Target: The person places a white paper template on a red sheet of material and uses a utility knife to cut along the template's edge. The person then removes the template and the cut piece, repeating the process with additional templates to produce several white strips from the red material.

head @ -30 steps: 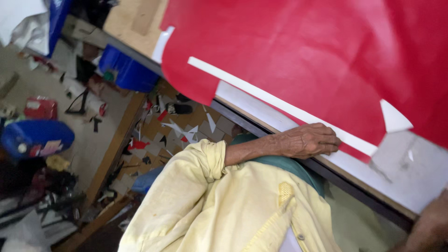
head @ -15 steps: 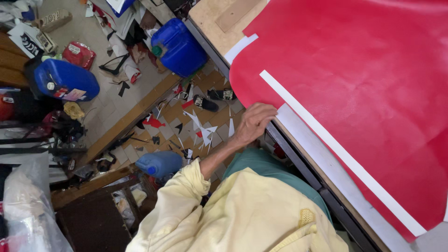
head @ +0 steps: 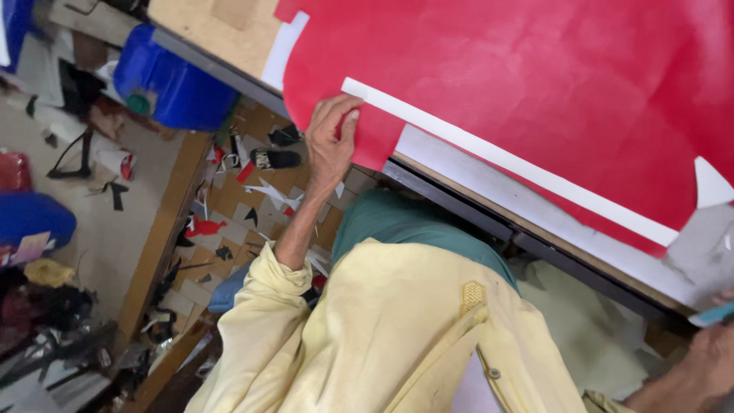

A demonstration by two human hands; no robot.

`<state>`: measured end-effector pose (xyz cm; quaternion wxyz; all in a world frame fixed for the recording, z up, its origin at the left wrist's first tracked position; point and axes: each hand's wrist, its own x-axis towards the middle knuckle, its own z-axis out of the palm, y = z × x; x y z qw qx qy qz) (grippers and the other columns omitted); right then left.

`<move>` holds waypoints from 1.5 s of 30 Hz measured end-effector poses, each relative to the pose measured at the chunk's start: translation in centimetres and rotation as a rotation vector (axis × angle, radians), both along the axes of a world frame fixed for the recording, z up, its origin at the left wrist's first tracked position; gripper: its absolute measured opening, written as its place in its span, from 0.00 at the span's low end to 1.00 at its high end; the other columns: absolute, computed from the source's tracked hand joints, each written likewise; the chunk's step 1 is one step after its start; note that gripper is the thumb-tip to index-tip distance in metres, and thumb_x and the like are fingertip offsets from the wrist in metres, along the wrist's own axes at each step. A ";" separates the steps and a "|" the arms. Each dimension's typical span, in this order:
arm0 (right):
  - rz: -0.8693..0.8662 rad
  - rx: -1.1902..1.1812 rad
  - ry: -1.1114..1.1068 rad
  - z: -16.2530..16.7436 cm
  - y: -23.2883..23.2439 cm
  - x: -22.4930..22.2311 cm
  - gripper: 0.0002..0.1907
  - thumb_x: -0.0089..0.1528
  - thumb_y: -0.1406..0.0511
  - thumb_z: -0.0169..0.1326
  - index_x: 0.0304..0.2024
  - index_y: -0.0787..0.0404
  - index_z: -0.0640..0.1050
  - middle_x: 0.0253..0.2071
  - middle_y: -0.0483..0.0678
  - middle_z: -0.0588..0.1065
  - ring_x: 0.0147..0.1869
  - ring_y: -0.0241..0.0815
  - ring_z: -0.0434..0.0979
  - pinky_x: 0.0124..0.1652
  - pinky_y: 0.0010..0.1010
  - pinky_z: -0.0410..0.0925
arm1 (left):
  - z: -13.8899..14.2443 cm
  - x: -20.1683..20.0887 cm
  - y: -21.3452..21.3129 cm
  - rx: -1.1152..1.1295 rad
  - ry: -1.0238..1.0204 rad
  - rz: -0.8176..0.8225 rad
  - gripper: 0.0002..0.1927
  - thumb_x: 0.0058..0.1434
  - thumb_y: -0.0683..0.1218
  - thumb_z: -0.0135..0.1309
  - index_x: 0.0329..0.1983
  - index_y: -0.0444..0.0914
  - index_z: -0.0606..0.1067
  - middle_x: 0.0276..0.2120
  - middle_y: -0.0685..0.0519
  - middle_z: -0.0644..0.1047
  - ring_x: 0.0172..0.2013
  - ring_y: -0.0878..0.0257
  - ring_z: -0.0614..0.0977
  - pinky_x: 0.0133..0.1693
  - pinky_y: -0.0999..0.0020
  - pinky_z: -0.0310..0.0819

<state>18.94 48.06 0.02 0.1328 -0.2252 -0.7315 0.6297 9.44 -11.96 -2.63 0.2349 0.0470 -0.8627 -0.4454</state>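
Note:
A large red sheet [head: 535, 84] lies spread on a workbench [head: 206, 34]. A long white strip [head: 505, 160] runs slantwise across it. My left hand [head: 330, 141] reaches out from a pale yellow sleeve and pinches the strip's left end at the red sheet's edge, thumb against the strip and fingers curled on the red. My right hand [head: 699, 371] shows only partly at the bottom right corner. A small teal object [head: 715, 315] sits just above it, and I cannot tell whether the hand holds it. A white underlay [head: 489, 180] peeks out below the red sheet.
The bench's dark metal front rail [head: 489, 229] runs past my body. On the floor to the left stand a blue plastic canister [head: 172, 80], another blue container [head: 34, 218], a sandal [head: 275, 158] and several paper and red scraps. A grey card piece [head: 703, 245] lies at the bench's right.
My left hand has moved from the bench edge along the red sheet to the white strip's left end. The view has shifted, and the right hand's edge is back in view.

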 end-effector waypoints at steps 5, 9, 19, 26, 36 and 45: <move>0.043 -0.108 0.049 0.9 -2.7 -1.7 0.10 0.78 0.68 0.50 0.60 0.66 0.71 0.43 0.49 0.72 0.40 0.36 0.73 0.41 0.22 0.70 | 0.7 -2.1 1.2 -0.119 0.002 -0.212 0.09 0.66 0.36 0.58 0.49 0.35 0.79 0.45 0.48 0.81 0.49 0.53 0.80 0.53 0.59 0.74; 0.025 -0.131 0.080 1.2 -3.9 -1.8 0.09 0.78 0.70 0.50 0.59 0.68 0.70 0.42 0.51 0.73 0.38 0.37 0.74 0.38 0.23 0.71 | 0.5 -3.5 1.3 -0.196 0.019 -0.427 0.13 0.64 0.39 0.60 0.52 0.35 0.78 0.50 0.47 0.80 0.55 0.51 0.77 0.57 0.56 0.69; 0.027 -0.001 0.017 1.3 -4.3 -1.3 0.07 0.77 0.74 0.55 0.54 0.73 0.72 0.44 0.58 0.79 0.38 0.39 0.80 0.36 0.24 0.73 | -0.3 -5.3 2.5 -0.229 -0.036 -0.619 0.19 0.64 0.40 0.59 0.59 0.38 0.74 0.54 0.49 0.79 0.59 0.52 0.75 0.63 0.54 0.65; 0.039 0.058 0.011 0.8 -2.8 -1.5 0.07 0.77 0.74 0.56 0.54 0.73 0.73 0.43 0.58 0.80 0.37 0.39 0.80 0.35 0.23 0.74 | 0.1 -6.3 2.7 -0.247 -0.097 -0.670 0.23 0.63 0.40 0.61 0.61 0.38 0.71 0.47 0.51 0.78 0.53 0.54 0.75 0.57 0.54 0.62; 0.013 0.022 -0.011 0.4 -1.5 -1.7 0.08 0.76 0.74 0.56 0.56 0.74 0.74 0.42 0.57 0.80 0.37 0.39 0.81 0.35 0.23 0.74 | 0.8 -6.5 3.0 -0.247 -0.159 -0.671 0.19 0.62 0.41 0.61 0.56 0.39 0.74 0.44 0.53 0.79 0.51 0.56 0.75 0.55 0.55 0.61; 0.017 0.008 -0.006 0.1 -0.7 -0.9 0.09 0.76 0.74 0.56 0.56 0.75 0.75 0.42 0.57 0.79 0.37 0.39 0.80 0.35 0.23 0.73 | 0.7 -6.5 3.1 -0.289 -0.104 -0.680 0.12 0.66 0.42 0.60 0.52 0.38 0.77 0.46 0.51 0.78 0.51 0.54 0.74 0.57 0.55 0.62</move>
